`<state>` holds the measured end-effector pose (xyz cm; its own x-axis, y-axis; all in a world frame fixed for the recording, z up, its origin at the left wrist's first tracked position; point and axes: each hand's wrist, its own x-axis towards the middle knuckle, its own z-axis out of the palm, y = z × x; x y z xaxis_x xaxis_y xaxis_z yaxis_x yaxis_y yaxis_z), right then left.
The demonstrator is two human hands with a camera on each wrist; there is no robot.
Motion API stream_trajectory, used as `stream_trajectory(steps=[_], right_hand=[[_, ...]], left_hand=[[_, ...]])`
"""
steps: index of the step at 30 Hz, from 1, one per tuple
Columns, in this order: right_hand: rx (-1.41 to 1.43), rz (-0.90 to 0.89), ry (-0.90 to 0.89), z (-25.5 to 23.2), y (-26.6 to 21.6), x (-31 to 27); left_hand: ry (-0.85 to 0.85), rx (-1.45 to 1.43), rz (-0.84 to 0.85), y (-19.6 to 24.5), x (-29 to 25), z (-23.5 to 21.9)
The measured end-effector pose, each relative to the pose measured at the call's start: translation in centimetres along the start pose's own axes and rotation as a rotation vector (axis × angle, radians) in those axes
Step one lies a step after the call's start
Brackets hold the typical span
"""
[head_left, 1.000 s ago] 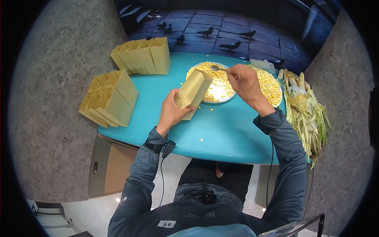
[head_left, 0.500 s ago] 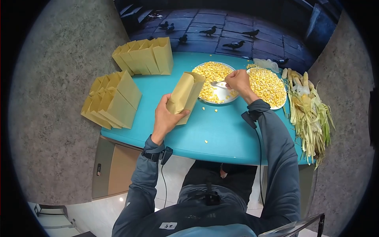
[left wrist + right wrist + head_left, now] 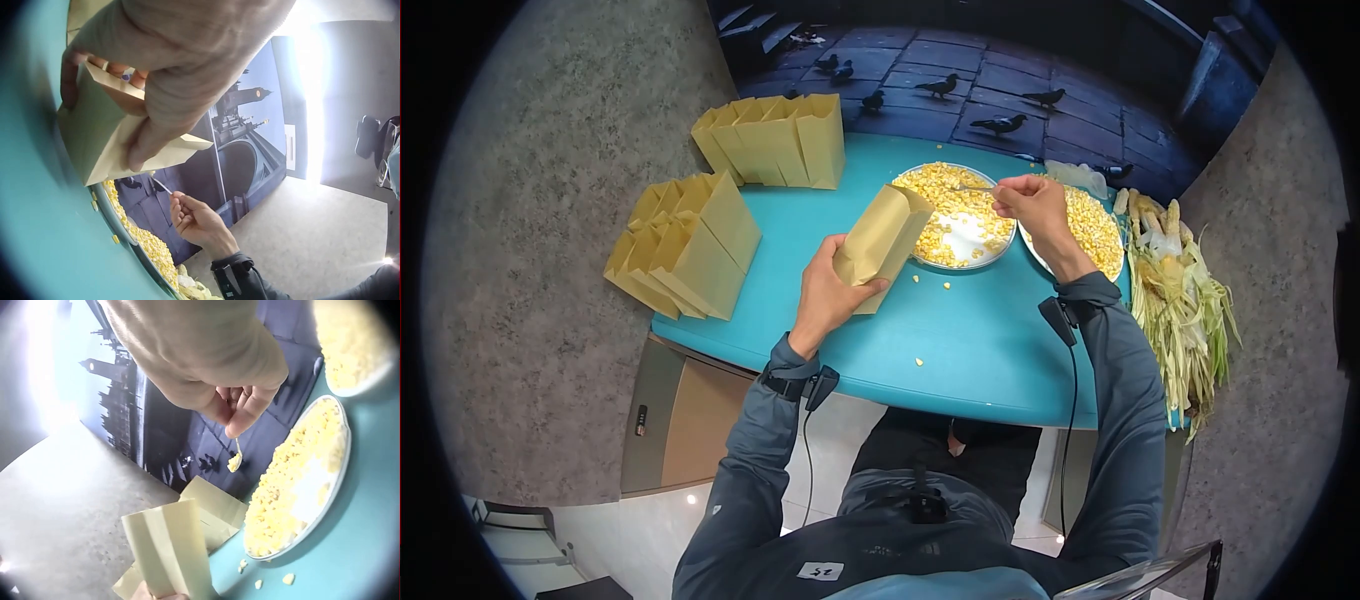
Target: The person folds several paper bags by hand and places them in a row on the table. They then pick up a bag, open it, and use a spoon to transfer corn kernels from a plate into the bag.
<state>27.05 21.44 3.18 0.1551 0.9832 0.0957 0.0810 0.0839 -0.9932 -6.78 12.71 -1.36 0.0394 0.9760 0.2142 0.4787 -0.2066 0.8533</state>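
My left hand [image 3: 825, 300] grips a yellow-brown paper bag [image 3: 878, 245] by its lower part, thumb on the near side and fingers behind. The bag leans to the right, its mouth near the plate's edge. In my right hand [image 3: 1040, 215] a small metal spoon [image 3: 976, 188] is pinched by the handle. Kernels lie in the spoon's bowl [image 3: 235, 463], seen held up in the right wrist view. Below it stands a round plate [image 3: 968, 236] of loose corn kernels [image 3: 275, 494], its bare bottom showing toward the near side.
A second plate heaped with corn kernels [image 3: 1090, 225] stands to the right. Beside it lie bare cobs and husks [image 3: 1180, 310], with a clear plastic bag [image 3: 1077, 178] behind. Two groups of upright paper bags [image 3: 775, 145] stand at left. Stray kernels [image 3: 919, 362] dot the teal table [image 3: 980, 350].
The spoon first went down into the left plate's kernels, then came up with kernels in it. My left hand and the paper bag shifted a little left, away from the plate.
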Motion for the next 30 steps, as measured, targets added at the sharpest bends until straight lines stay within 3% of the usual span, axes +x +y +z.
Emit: stream_trajectory(steps=[6,9,10,12,16,17,18,20,21,22,24,25,30], right_hand=[[-0.163,-0.171,-0.061,0.3,-4.8,-3.2],[-0.488,-0.656,-0.183,0.9,-5.0,-5.2],[-0.489,-0.656,-0.18,1.1,-5.1,-5.5],[-0.875,-1.07,-0.113,1.5,-5.2,-6.1],[-0.702,-0.947,-0.004,1.4,-4.5,-5.0],[-0.737,-0.795,0.001,1.1,-4.3,-4.4],[-0.736,-0.795,0.003,0.6,-3.6,-3.5],[-0.884,-0.472,0.004,-0.8,-1.1,-1.2],[-0.929,-0.395,0.021,-1.3,-0.1,-0.2],[-0.927,-0.399,0.024,-1.4,0.1,0.3],[-0.78,-0.038,0.024,-1.5,0.9,1.3],[-0.753,0.041,0.041,-1.0,1.2,1.7],[-0.478,0.09,0.119,2.4,3.3,2.2]], left_hand=[[-0.043,-0.023,-0.011,0.4,0.7,1.6],[-0.047,-0.03,0.001,0.7,0.8,2.2],[-0.046,-0.027,0.003,0.8,0.8,2.3],[-0.044,-0.026,0.017,0.7,0.8,2.5],[-0.031,-0.027,0.007,0.4,0.7,2.2],[-0.032,-0.025,0.006,0.4,0.6,2.0],[-0.022,-0.033,-0.006,0.6,0.5,1.6],[-0.013,-0.039,-0.012,0.3,0.5,1.1],[0.001,-0.035,0.01,-0.2,0.4,0.9],[0.016,-0.032,0.032,-0.5,0.3,0.6],[0.032,-0.022,0.038,-1.1,0.2,0.1],[0.043,-0.011,0.042,-1.2,0.0,-0.2],[0.052,0.002,0.026,-1.3,0.0,-0.8]])
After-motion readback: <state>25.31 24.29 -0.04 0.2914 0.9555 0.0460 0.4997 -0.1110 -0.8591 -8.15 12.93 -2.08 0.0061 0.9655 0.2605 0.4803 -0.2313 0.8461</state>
